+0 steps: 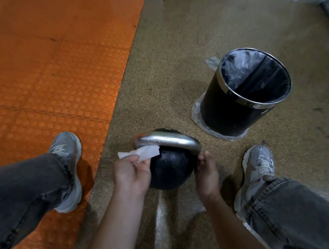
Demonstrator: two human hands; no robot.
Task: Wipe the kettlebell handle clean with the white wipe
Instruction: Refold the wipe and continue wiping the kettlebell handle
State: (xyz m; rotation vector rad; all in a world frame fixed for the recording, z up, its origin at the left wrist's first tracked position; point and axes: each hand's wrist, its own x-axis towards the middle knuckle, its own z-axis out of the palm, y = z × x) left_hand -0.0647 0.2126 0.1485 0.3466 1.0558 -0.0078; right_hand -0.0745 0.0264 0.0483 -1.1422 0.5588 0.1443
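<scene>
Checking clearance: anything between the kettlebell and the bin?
Nothing: head view shows only bare speckled floor between the kettlebell and the black bin, apart from the clear plastic under the bin.

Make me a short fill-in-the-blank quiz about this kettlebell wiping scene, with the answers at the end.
1. The left hand pinches a white ____.
2. The right hand touches the right end of the silver ____ of the kettlebell.
3. The black bin stands on the speckled floor, lined with a plastic ____.

Answers: wipe; handle; bag

The speckled tan floor (168,65) carries a black kettlebell (170,172), a lined black bin (242,97) beyond it, and an orange studded mat (49,43).
</scene>
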